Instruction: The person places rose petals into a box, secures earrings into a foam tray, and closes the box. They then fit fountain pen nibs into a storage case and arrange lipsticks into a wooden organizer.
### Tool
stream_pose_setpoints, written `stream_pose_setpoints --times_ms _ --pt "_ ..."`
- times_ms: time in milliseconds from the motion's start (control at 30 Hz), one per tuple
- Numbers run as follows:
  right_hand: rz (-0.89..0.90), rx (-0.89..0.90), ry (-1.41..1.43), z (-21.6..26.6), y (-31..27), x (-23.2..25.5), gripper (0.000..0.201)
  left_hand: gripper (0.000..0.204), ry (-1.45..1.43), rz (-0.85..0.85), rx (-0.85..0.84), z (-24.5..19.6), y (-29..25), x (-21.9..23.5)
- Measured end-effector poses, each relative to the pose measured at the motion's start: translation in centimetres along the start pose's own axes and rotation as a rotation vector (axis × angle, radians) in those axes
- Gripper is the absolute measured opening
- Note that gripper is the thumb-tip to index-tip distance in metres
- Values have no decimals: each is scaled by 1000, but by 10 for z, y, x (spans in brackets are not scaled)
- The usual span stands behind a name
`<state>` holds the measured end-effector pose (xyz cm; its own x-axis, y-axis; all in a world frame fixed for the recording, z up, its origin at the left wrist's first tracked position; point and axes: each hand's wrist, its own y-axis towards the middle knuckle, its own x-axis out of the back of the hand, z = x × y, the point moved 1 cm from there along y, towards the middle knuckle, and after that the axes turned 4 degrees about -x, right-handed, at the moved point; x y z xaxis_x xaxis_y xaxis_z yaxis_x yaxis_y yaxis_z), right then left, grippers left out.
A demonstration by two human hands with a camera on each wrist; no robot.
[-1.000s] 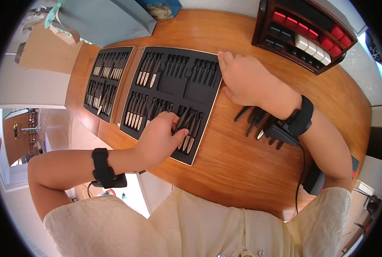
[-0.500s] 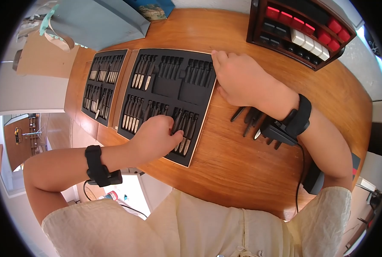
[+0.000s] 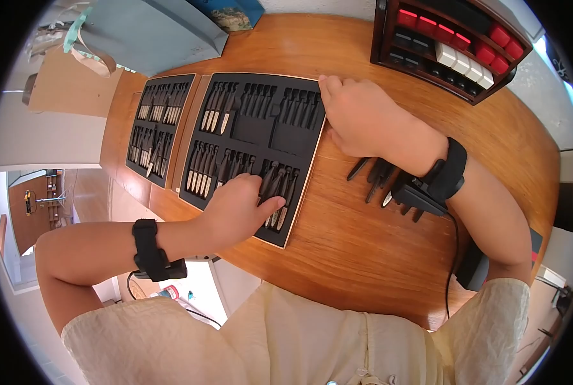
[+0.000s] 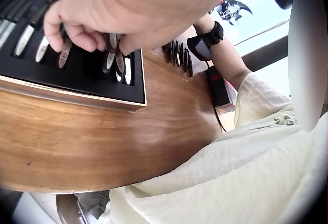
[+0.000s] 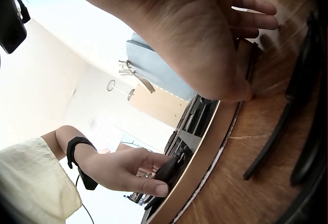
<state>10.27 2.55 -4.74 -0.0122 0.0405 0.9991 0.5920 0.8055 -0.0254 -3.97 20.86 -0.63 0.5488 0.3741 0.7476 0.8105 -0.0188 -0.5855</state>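
A shallow case (image 3: pixel 303 189) with a black molded insert holds rows of dark cutlery pieces (image 3: pixel 199 170) with pale metal ends. Over its near right compartment is my left hand (image 3: pixel 232 212), fingers bent and thumb stretched across. In the left wrist view, dark cutlery pieces (image 4: pixel 113 55) cross between those fingers and the thumb. The right wrist view shows a dark bundle (image 5: pixel 171 165) between the left hand's fingers and thumb. My right hand (image 3: pixel 366 119) rests at the case's far right corner. Its fingers (image 5: pixel 256 14) are straight and its thumb lies beside the rim.
A second filled case section (image 3: pixel 160 122) lies to the left. More dark cutlery pieces (image 3: pixel 379 176) lie on the wooden table (image 3: pixel 338 256) under the right forearm. A grey-blue bag (image 3: pixel 158 35) stands at the back left, and a wooden rack (image 3: pixel 453 54) with red and white blocks at the back right.
The left hand stays over the same compartment, its thumb spread slightly farther from the fingers than half a second ago. My right hand holds its place at the corner. The head view has shifted slightly.
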Motion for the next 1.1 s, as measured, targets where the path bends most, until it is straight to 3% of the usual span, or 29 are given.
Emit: stream_pose_setpoints --times_ms 133,233,300,433,600,700,833,900,1100 --pt "-49 5 27 -1 -1 -3 69 46 37 19 24 -1 0 -2" --pt "-52 3 14 -1 -1 -3 70 46 -5 -27 -57 -5 -2 -4" --pt "-72 10 4 -1 -2 -4 70 47 -103 65 59 -7 0 0" --pt "1 4 -11 0 0 0 70 45 -141 126 140 -10 1 1" --pt "16 4 -28 1 0 2 70 39 -144 -118 -51 -8 -3 -9" --pt "5 4 -27 1 0 1 71 36 -98 -15 9 -11 -4 -3" --pt "-30 3 -40 0 -2 -2 70 36 -88 -17 -11 -11 -5 -1" --pt "-94 26 -12 0 -2 -4 30 37 -16 51 -6 -10 -3 0" --pt "-136 31 -4 0 -2 -8 31 41 -92 75 76 -7 2 -4"
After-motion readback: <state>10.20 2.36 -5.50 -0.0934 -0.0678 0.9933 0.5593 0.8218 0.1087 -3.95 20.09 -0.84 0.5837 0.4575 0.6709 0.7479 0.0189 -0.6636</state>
